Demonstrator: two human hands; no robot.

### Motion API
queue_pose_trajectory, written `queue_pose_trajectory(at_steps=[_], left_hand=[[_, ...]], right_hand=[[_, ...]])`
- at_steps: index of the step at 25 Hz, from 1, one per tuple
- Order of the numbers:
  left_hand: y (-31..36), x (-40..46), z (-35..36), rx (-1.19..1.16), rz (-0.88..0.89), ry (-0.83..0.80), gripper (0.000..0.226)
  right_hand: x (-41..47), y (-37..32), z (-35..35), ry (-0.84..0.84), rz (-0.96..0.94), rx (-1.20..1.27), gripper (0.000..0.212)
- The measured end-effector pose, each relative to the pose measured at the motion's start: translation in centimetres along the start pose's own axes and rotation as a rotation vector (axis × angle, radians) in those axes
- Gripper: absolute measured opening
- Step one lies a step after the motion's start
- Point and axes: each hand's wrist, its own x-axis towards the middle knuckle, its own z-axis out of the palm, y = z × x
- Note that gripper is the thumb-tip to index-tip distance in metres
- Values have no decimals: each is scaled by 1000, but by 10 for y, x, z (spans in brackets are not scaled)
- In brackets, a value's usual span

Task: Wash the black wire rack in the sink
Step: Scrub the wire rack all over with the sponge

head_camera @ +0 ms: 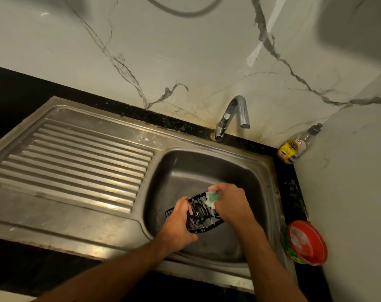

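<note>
The black wire rack (201, 216) is held over the steel sink basin (185, 166), tilted with its far end up to the right. My left hand (179, 223) grips its near left edge, fingers curled over the wires. My right hand (231, 203) holds a soapy green scrub pad (211, 198) pressed on the rack's upper right part. White foam sits on the rack around the pad.
The chrome tap (233, 116) stands behind the basin, with no water running. A ribbed steel drainboard (76, 162) lies to the left. A yellow-labelled soap bottle (294, 147) leans in the right corner. A red tub of dish soap (305, 243) sits on the black counter at right.
</note>
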Motion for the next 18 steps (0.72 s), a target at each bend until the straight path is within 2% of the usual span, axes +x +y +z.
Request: queue_pose_trajectory(at_steps=[4,8,10,11,14,18], left_hand=[[2,0,-2,45,30,-37,79],[1,1,-1,42,49,-37,81],[-2,3,-1,13,41,-14,77],[-4,4,-1,7,37,-6,76],[-4,4,0,30,28,-17,80],[-3,6,1,54,33,-50,91]], right_hand=[[7,-4,0,70,117,105,6],[0,3,7,185,225,301,12],[-7,4,10,205,212,406,6],[-8,4,10,187,183,409,14],[-3,5,5,61,82,195,25],[0,2,4,65,72,32,6]])
